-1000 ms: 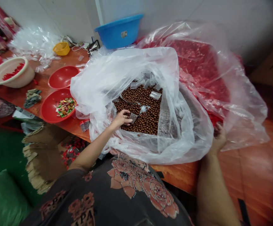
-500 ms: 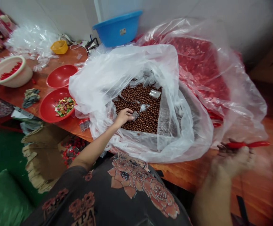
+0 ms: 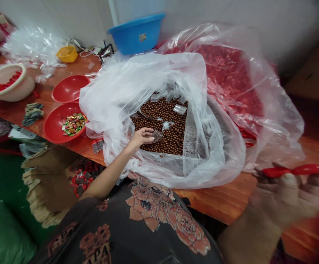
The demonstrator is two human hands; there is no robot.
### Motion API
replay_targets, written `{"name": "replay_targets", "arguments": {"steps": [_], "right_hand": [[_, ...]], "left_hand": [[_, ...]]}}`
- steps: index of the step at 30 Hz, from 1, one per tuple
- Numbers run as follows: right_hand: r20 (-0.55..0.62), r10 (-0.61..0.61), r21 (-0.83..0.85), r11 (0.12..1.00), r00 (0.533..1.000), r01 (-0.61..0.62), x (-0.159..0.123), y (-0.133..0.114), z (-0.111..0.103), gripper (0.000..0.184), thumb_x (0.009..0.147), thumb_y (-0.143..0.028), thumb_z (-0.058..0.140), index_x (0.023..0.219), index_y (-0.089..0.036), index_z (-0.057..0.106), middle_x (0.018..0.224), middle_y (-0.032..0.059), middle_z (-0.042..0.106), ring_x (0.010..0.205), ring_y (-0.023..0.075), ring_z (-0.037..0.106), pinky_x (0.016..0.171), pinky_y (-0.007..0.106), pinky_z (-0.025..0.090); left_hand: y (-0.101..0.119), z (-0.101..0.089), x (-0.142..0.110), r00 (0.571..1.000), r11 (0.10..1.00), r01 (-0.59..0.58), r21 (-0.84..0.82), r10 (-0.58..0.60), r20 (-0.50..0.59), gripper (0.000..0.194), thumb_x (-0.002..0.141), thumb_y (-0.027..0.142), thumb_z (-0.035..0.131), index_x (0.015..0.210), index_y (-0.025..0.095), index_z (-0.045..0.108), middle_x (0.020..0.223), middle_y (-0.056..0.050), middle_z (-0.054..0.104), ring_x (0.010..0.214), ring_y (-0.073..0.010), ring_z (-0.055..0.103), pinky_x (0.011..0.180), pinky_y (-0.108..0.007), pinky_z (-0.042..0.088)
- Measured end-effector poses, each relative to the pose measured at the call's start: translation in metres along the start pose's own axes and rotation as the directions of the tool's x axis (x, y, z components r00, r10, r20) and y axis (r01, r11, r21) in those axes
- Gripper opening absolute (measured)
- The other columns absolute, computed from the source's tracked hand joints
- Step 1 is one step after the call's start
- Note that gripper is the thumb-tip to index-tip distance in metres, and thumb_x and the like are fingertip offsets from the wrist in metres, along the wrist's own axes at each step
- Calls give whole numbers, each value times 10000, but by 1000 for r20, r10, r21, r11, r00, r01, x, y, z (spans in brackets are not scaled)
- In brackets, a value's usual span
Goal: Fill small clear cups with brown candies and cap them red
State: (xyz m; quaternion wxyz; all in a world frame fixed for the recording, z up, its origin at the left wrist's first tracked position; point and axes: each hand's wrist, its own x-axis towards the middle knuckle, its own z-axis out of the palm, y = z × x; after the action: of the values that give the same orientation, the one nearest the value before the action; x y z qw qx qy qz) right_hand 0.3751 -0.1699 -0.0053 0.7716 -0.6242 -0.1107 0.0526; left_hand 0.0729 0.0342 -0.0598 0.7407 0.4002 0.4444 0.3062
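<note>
My left hand [image 3: 141, 139] is over the brown round candies [image 3: 173, 139] in a large clear plastic bag [image 3: 148, 73]. Its thumb and fingers pinch a small clear plastic container [image 3: 157, 136], partly filled with what look like brown candies. A clear scoop-like piece [image 3: 167, 125] lies on the candies just beyond it. On the right, above the wooden table, my right hand [image 3: 288, 194] is closed on a glossy red two-lobed piece [image 3: 294, 171], held between thumb and fingers. The hand is slightly blurred.
Red bowls [image 3: 69, 88] and a white basin [image 3: 24, 84] stand at left. A blue basin [image 3: 137, 35] is behind the bag. A bag of red pieces [image 3: 231, 77] lies at right. Below the table edge, a cardboard box [image 3: 43, 183] holds red-capped containers [image 3: 83, 178].
My right hand has risen and turned, with the red piece now nearer the camera. The left hand has shifted slightly left, its fingers a little more spread around the container.
</note>
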Motion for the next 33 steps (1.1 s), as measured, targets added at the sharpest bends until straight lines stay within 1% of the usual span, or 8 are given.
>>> {"name": "replay_targets", "arguments": {"steps": [2, 7, 10, 15, 22, 28, 30, 33], "right_hand": [[231, -50, 57, 998, 972, 38, -15, -3, 9, 593, 527, -287, 772, 1108, -362, 682, 1089, 30, 659, 857, 198, 666, 625, 394, 562], [567, 156, 27, 978, 809, -208, -61, -4, 50, 537, 703, -266, 768, 1217, -280, 613, 1017, 28, 681, 867, 141, 662, 706, 307, 589], [665, 226, 28, 945, 712, -326, -79, 2, 76, 609, 721, -258, 773, 1275, -317, 529, 1029, -6, 666, 896, 111, 645, 772, 287, 583], [664, 232, 58, 932, 711, -358, -94, 16, 100, 348, 665, -282, 819, 911, -231, 577, 943, -25, 637, 864, 100, 636, 834, 302, 568], [777, 91, -101, 995, 622, -19, -97, 28, 90, 186, 791, -332, 735, 915, -214, 664, 1002, 38, 698, 950, 162, 659, 906, 372, 543], [914, -199, 11, 883, 353, 470, -83, 12, 84, 277, 904, -243, 597, 1148, -331, 694, 1057, 31, 671, 1003, 160, 634, 891, 363, 532], [917, -211, 20, 873, 340, 487, -82, 11, 83, 254, 913, -234, 585, 1124, -318, 698, 1061, 31, 670, 1011, 157, 634, 899, 357, 528], [910, -129, -55, 904, 395, 424, -84, 12, 79, 220, 936, -269, 556, 1124, -277, 670, 1070, 32, 686, 1001, 155, 646, 904, 354, 527]], "left_hand": [[4, 2, -11, 999, 996, 18, -88, -15, 43, 491, 575, 155, 859, 1018, 155, 648, 966, -45, 685, 827, -144, 659, 772, -337, 575], [7, 19, -31, 984, 992, 56, -116, -35, 175, 466, 612, 175, 838, 1058, 149, 705, 1106, -88, 692, 898, -171, 665, 761, -315, 582], [7, 31, -41, 967, 995, 52, -82, -30, 255, 453, 654, 205, 825, 1086, 140, 704, 1118, -102, 694, 912, -173, 664, 786, -324, 581], [6, 45, -57, 944, 998, 24, -52, -5, 330, 436, 687, 256, 819, 1089, 144, 695, 1160, -115, 682, 979, -190, 651, 817, -328, 575], [8, 52, -64, 928, 999, -2, -47, 19, 372, 443, 706, 285, 805, 1115, 148, 704, 1172, -115, 685, 995, -208, 659, 794, -322, 584], [8, 51, -65, 941, 993, -100, 56, 76, 330, 429, 729, 259, 763, 1142, 156, 714, 1138, -93, 714, 965, -185, 667, 800, -302, 579], [9, 51, -66, 946, 982, -150, 119, 107, 306, 415, 746, 240, 742, 1151, 156, 715, 1125, -86, 722, 944, -175, 673, 806, -291, 574], [13, 51, -68, 946, 964, -200, 174, 143, 292, 414, 769, 215, 718, 1177, 148, 706, 1140, -91, 721, 941, -162, 674, 842, -281, 559]]}}
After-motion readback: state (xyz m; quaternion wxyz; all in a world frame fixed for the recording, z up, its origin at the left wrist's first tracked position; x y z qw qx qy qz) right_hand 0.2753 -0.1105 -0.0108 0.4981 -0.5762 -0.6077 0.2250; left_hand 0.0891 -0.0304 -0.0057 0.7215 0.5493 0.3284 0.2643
